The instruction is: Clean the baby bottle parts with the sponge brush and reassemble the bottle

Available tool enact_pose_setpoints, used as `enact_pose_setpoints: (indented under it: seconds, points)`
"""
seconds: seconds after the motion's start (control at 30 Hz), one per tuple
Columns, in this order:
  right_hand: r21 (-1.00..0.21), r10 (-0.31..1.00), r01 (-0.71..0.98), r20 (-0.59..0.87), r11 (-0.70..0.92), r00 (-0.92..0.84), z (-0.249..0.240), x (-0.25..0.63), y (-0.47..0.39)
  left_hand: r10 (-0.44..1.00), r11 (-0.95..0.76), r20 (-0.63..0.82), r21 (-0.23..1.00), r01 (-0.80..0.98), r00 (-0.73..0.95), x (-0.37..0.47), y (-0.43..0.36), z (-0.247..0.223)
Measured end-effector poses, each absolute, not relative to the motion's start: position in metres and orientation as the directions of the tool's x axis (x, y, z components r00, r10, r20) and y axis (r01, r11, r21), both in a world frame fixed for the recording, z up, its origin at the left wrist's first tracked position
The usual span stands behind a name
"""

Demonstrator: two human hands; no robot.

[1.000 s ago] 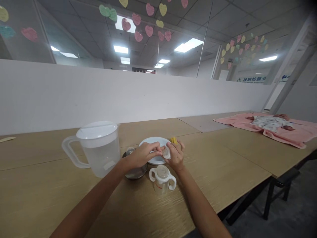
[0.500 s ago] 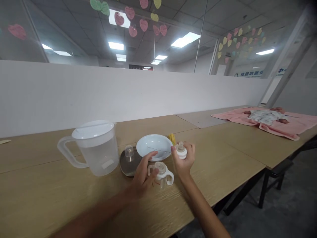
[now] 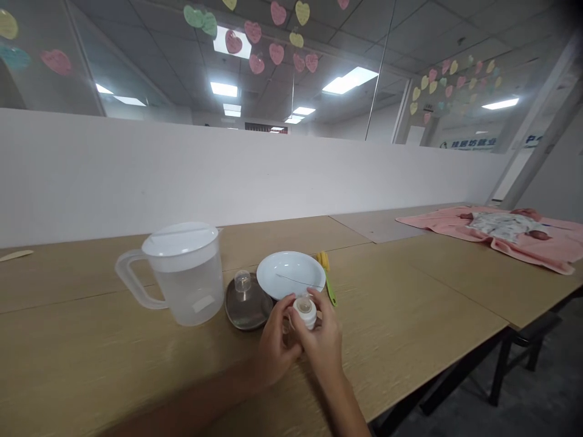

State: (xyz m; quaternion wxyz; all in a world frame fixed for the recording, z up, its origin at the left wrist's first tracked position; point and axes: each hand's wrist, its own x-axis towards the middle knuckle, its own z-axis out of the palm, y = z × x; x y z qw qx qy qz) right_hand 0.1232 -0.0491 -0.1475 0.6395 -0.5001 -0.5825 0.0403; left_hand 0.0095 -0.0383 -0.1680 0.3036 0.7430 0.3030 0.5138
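Note:
My right hand [image 3: 326,338] grips a white collar with a clear nipple [image 3: 305,310] between thumb and fingers, over the top of the baby bottle. My left hand [image 3: 276,345] curls around the bottle's near left side, its fingertips close to the collar. Between my palms the bottle and its handles are almost wholly hidden. Just behind my hands stands a white bowl [image 3: 286,274] with a thin wire-like tool [image 3: 298,281] lying in it. To the left, a clear dome cap [image 3: 243,281] sits on a dark metal tray [image 3: 248,308].
A lidded clear plastic pitcher [image 3: 192,291] stands at the left on the wooden table [image 3: 410,315]. A green-handled brush [image 3: 331,290] with a yellow head lies right of the bowl. Farther right, a baby doll [image 3: 503,226] rests on a pink towel [image 3: 553,255].
My right hand has brought the nipple and collar left and down onto the bottle top. My left hand has closed in around the bottle. The view has shifted slightly.

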Motion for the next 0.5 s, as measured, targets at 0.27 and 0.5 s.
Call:
enact_pose_setpoints:
  seconds: [0.27,0.5]
  points:
    - [-0.705,0.645,0.518,0.688,0.485,0.332,-0.1473,0.121,-0.0509,0.694,-0.717,0.643,0.657,0.231,0.324,0.0084,-0.0363,-0.1704]
    - [-0.705,0.664,0.477,0.69,0.526,0.288,-0.1482,0.1178,-0.0534,0.736,-0.676,0.625,0.696,0.242,0.26,0.0083,-0.039,-0.1685]
